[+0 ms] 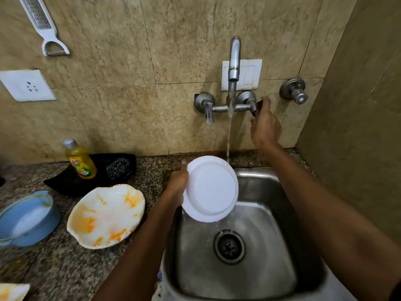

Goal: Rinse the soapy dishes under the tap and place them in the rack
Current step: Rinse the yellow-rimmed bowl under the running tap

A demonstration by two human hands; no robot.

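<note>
Two bare forearms are showing from the bottom of the view, both uncovered from wrist to where the frame is cutting them off. No sleeve is reaching the wrists. The left hand (176, 187) and the right hand (265, 124) are wearing no gloves, rings, watch or bands as far as can be seen. A dark patch at the bottom right corner is possibly showing a sleeve edge, too cropped to tell.

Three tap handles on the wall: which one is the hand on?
The middle handle, right of the spout; the right hand grips it. The left and far-right handles are untouched.
</note>
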